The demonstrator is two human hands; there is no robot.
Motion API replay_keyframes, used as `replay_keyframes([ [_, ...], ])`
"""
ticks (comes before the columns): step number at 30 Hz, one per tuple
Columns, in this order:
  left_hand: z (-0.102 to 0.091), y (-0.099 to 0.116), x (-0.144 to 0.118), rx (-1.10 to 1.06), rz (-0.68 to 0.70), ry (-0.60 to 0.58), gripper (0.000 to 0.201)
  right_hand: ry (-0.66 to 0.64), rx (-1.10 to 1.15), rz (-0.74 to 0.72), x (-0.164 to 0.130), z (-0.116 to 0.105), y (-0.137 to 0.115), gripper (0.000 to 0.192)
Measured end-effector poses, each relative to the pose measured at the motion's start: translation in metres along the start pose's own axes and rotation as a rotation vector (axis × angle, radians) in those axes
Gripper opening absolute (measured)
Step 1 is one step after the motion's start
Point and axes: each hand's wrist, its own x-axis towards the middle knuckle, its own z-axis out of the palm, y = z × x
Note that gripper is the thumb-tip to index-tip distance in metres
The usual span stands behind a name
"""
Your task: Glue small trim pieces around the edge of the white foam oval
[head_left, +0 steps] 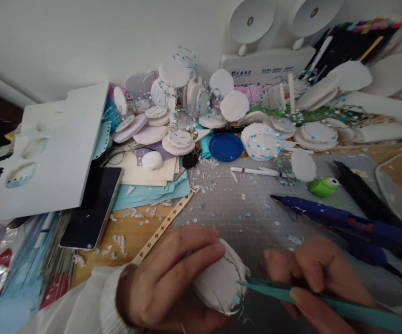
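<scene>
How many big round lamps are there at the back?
2. The left lamp is above the left part of the white box; the right lamp is above its right end. Any outside the picture can't be counted.

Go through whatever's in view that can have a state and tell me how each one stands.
Left hand, closed on the white disc.
White disc, held.
Right hand, blurred, gripping the teal tweezers.
Teal tweezers, tip at the disc's edge.
Phone, face up, screen dark.
Blue tool, lying down; powered or not, can't tell.
Twin lamps, not visibly lit.
Gray mat, strewn with scraps.
</scene>
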Motion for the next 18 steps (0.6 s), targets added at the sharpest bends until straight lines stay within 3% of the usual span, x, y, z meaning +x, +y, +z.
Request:
replay_keyframes([
  [5,-0.0002,-0.0002,0.0007,-0.009,-0.023,0.006,0.071,-0.026,0.028,0.046,0.0002,-0.0046,-0.0024,0.016],
  [12,-0.0001,-0.0002,0.0032,-0.006,0.0,0.016,0.069,-0.105,0.026,-0.023,0.0004,-0.0007,-0.0028,0.012],
  [18,0.0015,0.0001,0.0003,-0.034,-0.026,0.02,0.067,-0.085,0.009,-0.025,0.0017,-0.0004,-0.0032,0.013],
])
